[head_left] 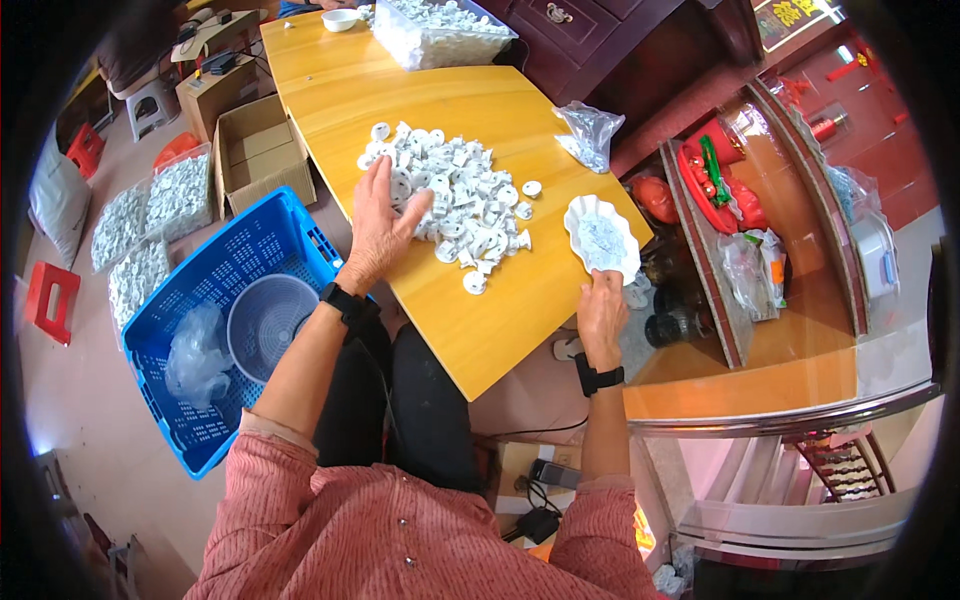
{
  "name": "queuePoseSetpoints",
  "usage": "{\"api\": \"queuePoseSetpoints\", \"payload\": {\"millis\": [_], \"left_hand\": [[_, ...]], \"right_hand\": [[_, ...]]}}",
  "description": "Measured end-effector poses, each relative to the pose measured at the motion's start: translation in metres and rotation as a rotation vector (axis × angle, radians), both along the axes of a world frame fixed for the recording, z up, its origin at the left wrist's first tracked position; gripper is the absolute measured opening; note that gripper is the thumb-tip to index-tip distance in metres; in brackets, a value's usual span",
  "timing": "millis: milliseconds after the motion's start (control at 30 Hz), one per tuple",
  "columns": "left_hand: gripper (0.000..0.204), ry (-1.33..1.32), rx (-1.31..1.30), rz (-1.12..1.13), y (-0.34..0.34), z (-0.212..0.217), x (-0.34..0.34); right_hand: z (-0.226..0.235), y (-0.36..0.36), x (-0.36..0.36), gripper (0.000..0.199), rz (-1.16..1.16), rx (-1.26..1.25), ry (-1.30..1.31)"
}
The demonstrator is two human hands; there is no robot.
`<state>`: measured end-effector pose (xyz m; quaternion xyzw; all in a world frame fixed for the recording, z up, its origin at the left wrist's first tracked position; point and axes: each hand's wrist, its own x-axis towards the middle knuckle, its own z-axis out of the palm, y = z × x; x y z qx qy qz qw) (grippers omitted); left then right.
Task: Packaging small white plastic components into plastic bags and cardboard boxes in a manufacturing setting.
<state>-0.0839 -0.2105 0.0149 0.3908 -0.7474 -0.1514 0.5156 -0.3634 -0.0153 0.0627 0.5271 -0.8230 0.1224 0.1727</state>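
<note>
A loose heap of small white plastic parts [465,190], many with round flanges, covers the middle of the yellow wooden table [500,335]. My left hand [378,225] lies over the heap's left side, fingers spread and touching the parts. At the table's right edge, my right hand [602,312] grips the near rim of a white scalloped dish [577,213]. Small silvery pieces [603,238], too tiny to make out singly, lie in that dish. A few white parts sit apart between the heap and the dish.
A clear bag [591,135] lies at the table's right edge; a clear tub [440,52] of white parts and a small bowl [340,20] stand at the far end. Left of my legs is a blue basket [160,440], near a cardboard box [255,150]. Shelves [790,210] stand right.
</note>
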Motion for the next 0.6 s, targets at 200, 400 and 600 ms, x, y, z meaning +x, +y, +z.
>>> {"api": "queuePoseSetpoints", "payload": {"millis": [200, 400, 600], "left_hand": [[0.064, 0.221, 0.196, -0.046, 0.062, 0.005, 0.010], [0.065, 0.100, 0.195, -0.133, 0.133, -0.003, 0.017], [0.056, -0.036, 0.158, -0.224, 0.165, -0.001, 0.032]], "right_hand": [[-0.020, -0.008, -0.018, 0.020, 0.072, -0.089, 0.137], [-0.021, -0.019, 0.007, 0.012, 0.241, -0.144, 0.323], [-0.017, -0.019, 0.049, 0.013, 0.315, -0.168, 0.289]]}}
